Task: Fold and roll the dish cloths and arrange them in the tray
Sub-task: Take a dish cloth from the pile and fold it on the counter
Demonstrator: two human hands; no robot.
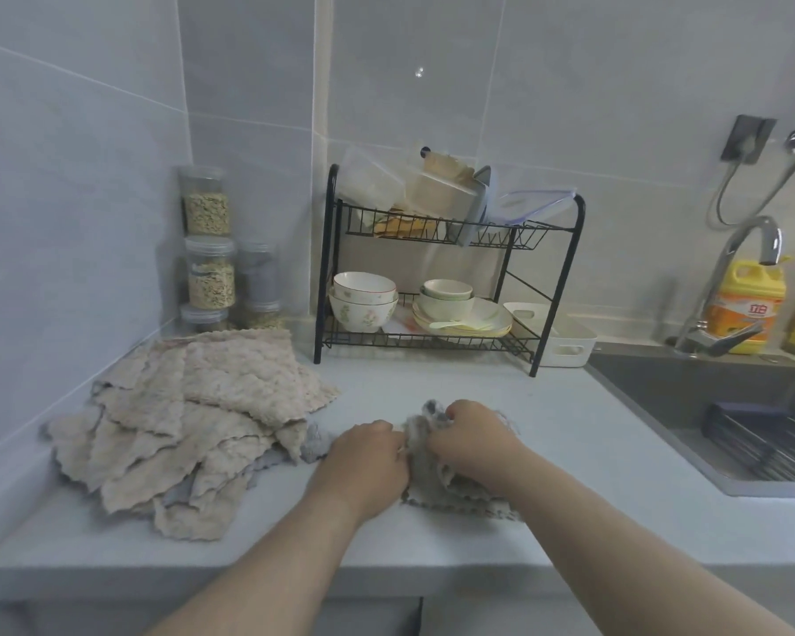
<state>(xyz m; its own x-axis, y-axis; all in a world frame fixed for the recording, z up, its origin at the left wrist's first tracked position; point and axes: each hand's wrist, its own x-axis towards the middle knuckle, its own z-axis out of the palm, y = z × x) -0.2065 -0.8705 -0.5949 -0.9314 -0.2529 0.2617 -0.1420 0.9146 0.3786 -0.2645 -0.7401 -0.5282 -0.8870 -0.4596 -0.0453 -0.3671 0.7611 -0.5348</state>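
A crumpled grey-beige, scallop-edged dish cloth lay on the pale grey countertop between both fists. The left hand pinched its left edge; the right hand curled over its bunched top, folded layers trailing under that wrist.
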